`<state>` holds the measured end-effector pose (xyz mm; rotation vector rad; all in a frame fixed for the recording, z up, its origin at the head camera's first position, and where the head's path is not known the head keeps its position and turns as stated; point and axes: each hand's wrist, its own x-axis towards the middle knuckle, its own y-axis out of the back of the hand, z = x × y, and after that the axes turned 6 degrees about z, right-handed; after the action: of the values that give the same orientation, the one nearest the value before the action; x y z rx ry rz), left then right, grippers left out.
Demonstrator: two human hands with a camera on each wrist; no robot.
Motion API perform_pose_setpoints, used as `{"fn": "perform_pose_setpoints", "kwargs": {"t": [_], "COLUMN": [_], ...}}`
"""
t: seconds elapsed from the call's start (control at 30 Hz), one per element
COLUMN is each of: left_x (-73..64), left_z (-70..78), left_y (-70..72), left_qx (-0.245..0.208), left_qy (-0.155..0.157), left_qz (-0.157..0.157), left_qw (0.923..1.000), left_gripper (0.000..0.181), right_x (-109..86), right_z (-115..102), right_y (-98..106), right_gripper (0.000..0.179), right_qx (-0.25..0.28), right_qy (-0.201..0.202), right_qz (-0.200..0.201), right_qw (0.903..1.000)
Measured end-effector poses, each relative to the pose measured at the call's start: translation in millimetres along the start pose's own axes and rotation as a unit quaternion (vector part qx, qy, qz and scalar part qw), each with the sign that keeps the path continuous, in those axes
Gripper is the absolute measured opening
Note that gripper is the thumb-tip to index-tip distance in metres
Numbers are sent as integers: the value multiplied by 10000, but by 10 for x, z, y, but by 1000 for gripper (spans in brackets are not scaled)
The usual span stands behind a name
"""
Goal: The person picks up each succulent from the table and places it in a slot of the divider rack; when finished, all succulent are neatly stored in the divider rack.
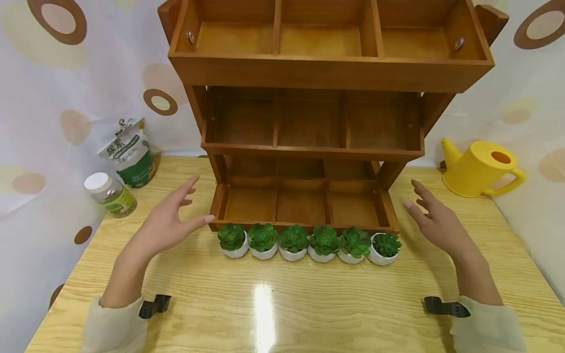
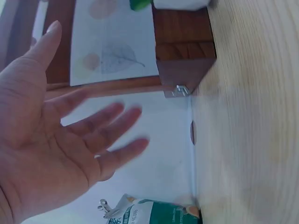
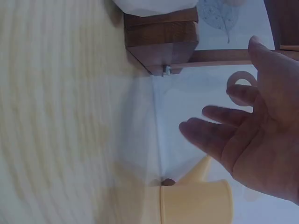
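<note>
We see the person's left hand (image 1: 165, 225) near the left end of a three-tiered reddish-brown wooden shelf (image 1: 331, 73), its fingers spread wide and holding nothing. Near the shelf's right end we see the right hand (image 1: 441, 225), its fingers loosely bent, the thumb apart from them, likewise holding nothing. Between the hands, six green rosette succulents in white faceted pots (image 1: 293, 240) stand in a row on the pale wood-grain table (image 1: 335, 304), close along the front of the shelf's lowest tier. Beyond the left hand we find a clear jar with a white lid (image 1: 112, 196), just beside a green and white pouch (image 1: 132, 154) with a metal clip (image 1: 121, 125) at its top. Past the right hand we make out a bright yellow watering can (image 1: 478, 169), its spout towards the shelf
</note>
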<state>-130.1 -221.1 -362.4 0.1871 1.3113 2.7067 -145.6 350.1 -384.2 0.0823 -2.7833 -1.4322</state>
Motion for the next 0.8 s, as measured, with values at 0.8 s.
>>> {"fn": "perform_pose_setpoints", "kwargs": {"t": [0.8], "left_x": [-179], "left_z": [220], "left_y": [-490], "left_qx": [-630], "left_qy": [-10], "left_qz": [-69], "left_qw": [9980], "left_gripper": [67], "right_x": [116], "right_z": [12], "right_y": [-258], "right_gripper": [71], "right_qx": [1397], "right_qy": [-419], "right_qz": [-385], "right_qw": [9886]}}
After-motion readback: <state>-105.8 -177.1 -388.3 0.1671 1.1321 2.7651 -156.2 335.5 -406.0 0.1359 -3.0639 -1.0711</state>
